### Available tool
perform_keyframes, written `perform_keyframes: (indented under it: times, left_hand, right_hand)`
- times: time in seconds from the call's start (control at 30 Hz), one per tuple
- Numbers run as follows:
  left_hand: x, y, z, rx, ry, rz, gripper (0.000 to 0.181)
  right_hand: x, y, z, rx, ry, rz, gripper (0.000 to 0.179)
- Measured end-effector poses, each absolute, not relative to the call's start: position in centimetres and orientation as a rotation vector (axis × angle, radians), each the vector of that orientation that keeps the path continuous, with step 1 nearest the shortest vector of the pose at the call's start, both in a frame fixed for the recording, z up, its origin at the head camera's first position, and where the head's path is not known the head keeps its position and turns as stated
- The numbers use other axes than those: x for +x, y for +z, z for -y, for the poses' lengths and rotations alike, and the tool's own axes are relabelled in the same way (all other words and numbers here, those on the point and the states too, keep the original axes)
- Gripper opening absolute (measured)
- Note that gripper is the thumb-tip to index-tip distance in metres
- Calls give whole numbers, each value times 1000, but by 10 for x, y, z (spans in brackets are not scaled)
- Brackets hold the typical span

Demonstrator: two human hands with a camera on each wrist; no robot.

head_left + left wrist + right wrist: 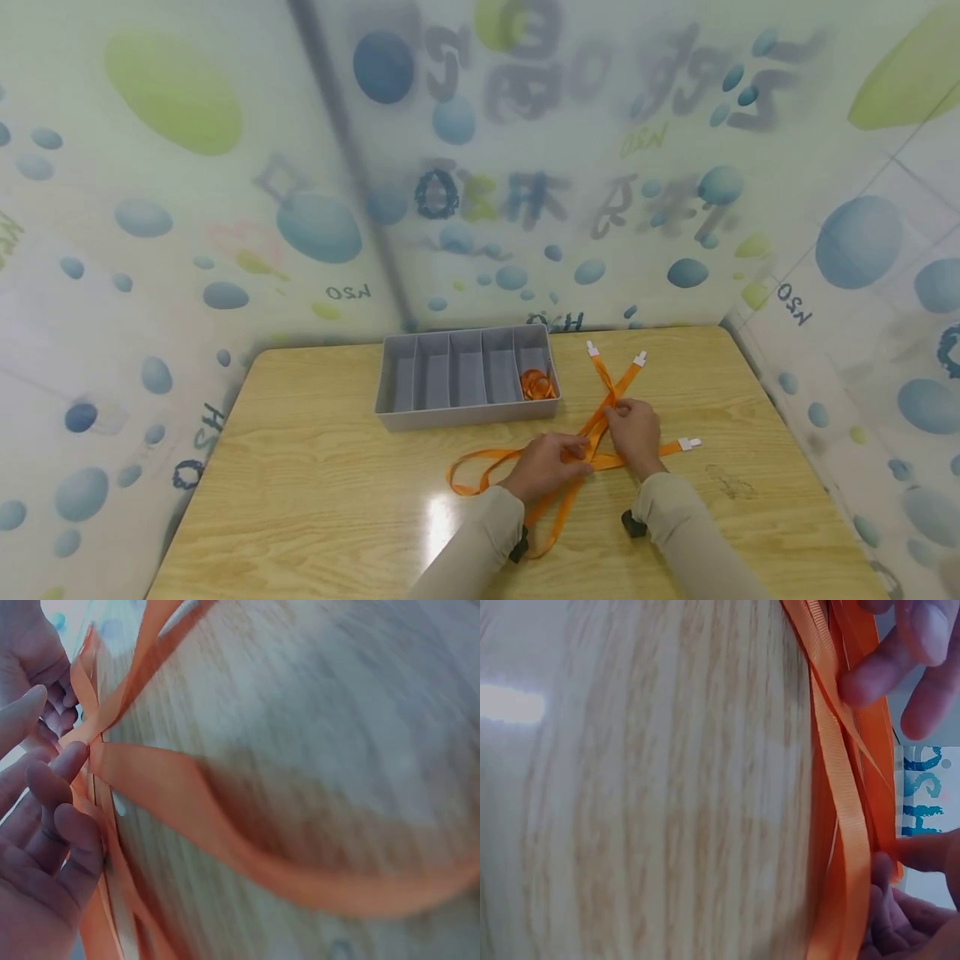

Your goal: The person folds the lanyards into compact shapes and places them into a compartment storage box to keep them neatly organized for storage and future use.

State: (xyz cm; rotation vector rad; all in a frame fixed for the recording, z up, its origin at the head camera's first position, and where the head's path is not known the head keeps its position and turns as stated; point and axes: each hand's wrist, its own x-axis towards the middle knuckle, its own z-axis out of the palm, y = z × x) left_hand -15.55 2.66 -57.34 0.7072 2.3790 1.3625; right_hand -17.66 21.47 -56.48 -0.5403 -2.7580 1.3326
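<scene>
Orange lanyards [558,521] with white clips lie crossed over one another on the table's right half. My right hand [635,433] pinches an orange strap between thumb and finger near the upper crossing; the right wrist view shows this pinch at the strap's edge [885,817]. Just to the left, my left hand [546,467] lies over the straps with its fingers loosely bent and apart. One of its fingertips [75,756] touches a strap in the left wrist view. A wide strap loop [225,840] curves away across the wood there.
A grey box [468,412] with several compartments stands at the back of the wooden table [300,483]. Its rightmost compartment holds a coiled orange lanyard [537,385]. Printed curtains [480,275] enclose the back and sides.
</scene>
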Motion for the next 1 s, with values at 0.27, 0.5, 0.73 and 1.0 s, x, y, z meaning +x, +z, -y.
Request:
perform_keyframes:
  times: [0.27, 0.5, 0.73, 1.0]
  left_hand:
    - [-156, -577, -27, 687, 1377, -2394, 43]
    - [-157, -574, -29, 599, 1362, -2433, 46]
    - [-158, -573, -32, 533, 1337, -2504, 49]
    - [-163, -574, -38, 390, 1528, -2352, 48]
  right_hand:
    - [-175, -564, -215, -538, 1404, 2739, 30]
    - [-176, -565, -214, -568, 1598, 2639, 27]
    - [-178, -566, -212, -638, 1832, 2507, 30]
    - [-177, -564, -208, -664, 1969, 2425, 33]
